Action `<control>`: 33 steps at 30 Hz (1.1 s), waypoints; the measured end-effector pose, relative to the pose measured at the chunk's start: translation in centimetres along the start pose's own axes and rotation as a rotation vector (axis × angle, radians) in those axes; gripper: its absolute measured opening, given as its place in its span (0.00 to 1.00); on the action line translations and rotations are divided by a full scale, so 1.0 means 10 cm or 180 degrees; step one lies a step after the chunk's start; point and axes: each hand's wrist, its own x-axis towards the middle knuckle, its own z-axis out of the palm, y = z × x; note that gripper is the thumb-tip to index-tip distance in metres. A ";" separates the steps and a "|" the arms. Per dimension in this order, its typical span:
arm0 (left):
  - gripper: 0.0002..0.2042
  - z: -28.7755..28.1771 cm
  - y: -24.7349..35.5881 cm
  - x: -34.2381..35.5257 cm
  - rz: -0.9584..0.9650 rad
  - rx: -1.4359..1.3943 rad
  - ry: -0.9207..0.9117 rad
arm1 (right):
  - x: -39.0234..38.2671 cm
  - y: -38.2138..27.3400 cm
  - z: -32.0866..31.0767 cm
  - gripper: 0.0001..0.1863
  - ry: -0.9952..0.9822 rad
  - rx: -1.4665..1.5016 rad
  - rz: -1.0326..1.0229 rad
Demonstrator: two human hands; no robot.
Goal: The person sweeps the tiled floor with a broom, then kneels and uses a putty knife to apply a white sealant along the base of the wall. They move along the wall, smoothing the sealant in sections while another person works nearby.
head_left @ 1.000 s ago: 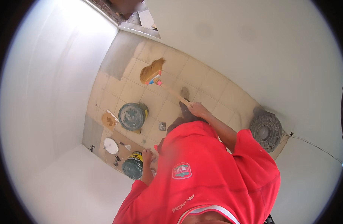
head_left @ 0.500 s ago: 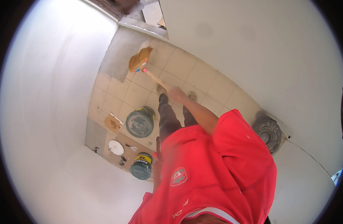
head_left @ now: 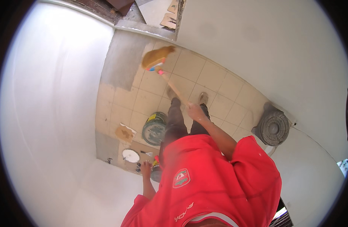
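Observation:
My right hand (head_left: pixel 196 112) grips the wooden handle of a broom (head_left: pixel 173 87). Its tan bristle head (head_left: pixel 157 57) reaches out over the beige tiled floor (head_left: pixel 208 75), ahead of my feet. My left hand (head_left: pixel 146 168) hangs at my side with loosely curled fingers and nothing in it, just above a small can with a yellow label (head_left: pixel 156 171). My red shirt fills the lower middle of the view and hides the floor beneath it.
A large grey-green bucket (head_left: pixel 154 128) stands left of my legs. A white lid (head_left: pixel 131 155), cardboard scraps (head_left: pixel 124 133) and small tools lie near the left wall. A grey coil of hose (head_left: pixel 273 128) sits at the right wall. White walls enclose the narrow room.
The broom head has swept farther forward, away from me. My right arm has stretched out with it. I have straightened up, and my legs and feet have come into view.

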 end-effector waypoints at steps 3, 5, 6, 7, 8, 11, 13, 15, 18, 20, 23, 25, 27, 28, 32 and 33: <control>0.13 0.03 0.49 0.29 0.0089 -0.0057 -0.0100 | 0.65 -0.32 0.42 0.17 0.0148 0.0284 -0.0271; 0.13 0.07 0.75 0.41 0.0198 -0.0062 -0.0214 | 1.31 -0.38 0.65 0.16 0.0111 0.0261 -0.0189; 0.13 0.04 0.76 0.46 0.0243 -0.0041 -0.0248 | 1.51 -0.50 0.67 0.16 -0.0015 0.0331 0.0161; 0.13 -0.01 0.74 0.50 0.0281 -0.0020 -0.0290 | 1.66 -0.62 0.68 0.16 -0.0144 0.0395 0.0519; 0.13 -0.04 0.72 0.49 0.0238 -0.0020 -0.0253 | 1.72 -0.68 0.68 0.16 -0.0269 0.0453 0.0888; 0.13 -0.18 0.60 0.41 0.0056 0.0100 -0.0227 | 1.44 -0.37 0.84 0.16 0.0371 0.1010 0.0559; 0.13 -0.27 0.31 0.37 -0.0194 0.0267 -0.0187 | 0.87 -0.36 0.78 0.15 -0.0061 0.0142 0.0392; 0.13 -0.29 0.10 0.31 -0.0223 0.0209 -0.0232 | 0.43 -0.89 0.38 0.14 -0.0420 0.0480 0.0602; 0.13 -0.29 0.31 0.40 -0.0112 0.0334 -0.0542 | 0.46 -0.85 0.35 0.12 -0.0353 0.0526 0.0488; 0.13 -0.26 0.60 0.54 -0.0052 0.0586 -0.0542 | 0.85 -0.67 0.54 0.11 -0.0182 0.0323 0.0354; 0.13 -0.24 1.02 0.69 0.0195 0.0158 -0.0328 | 1.37 -0.23 0.58 0.09 -0.0252 -0.0561 -0.0043; 0.12 -0.35 1.12 0.75 0.0232 0.0161 -0.0345 | 1.40 0.37 0.43 0.10 -0.0736 -0.1826 -0.0952; 0.12 -0.44 1.09 0.67 0.0162 0.0177 -0.0255 | 0.91 0.82 0.33 0.09 0.0289 -0.2021 -0.1169; 0.11 -0.50 1.05 0.66 0.0126 0.0239 -0.0246 | 0.76 0.97 0.22 0.09 0.0383 -0.1803 -0.0978; 0.11 -0.58 0.86 0.76 -0.0027 0.0278 -0.0347 | 0.04 0.88 -0.11 0.11 0.0359 0.0639 0.1937; 0.11 -0.56 0.84 0.75 -0.0047 0.0306 -0.0403 | -0.20 0.86 -0.12 0.12 0.0228 0.0028 0.1359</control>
